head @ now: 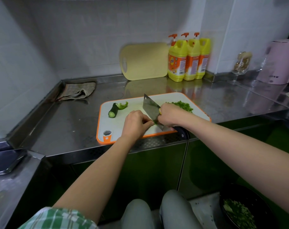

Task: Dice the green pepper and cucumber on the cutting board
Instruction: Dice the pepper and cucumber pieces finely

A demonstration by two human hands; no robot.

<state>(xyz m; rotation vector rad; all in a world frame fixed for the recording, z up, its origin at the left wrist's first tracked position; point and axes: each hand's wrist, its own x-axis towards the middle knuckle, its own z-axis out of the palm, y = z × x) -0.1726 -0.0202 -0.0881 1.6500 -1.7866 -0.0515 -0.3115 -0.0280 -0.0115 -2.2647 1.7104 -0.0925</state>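
On board, cucumber lies diagonal, cut end near-left.
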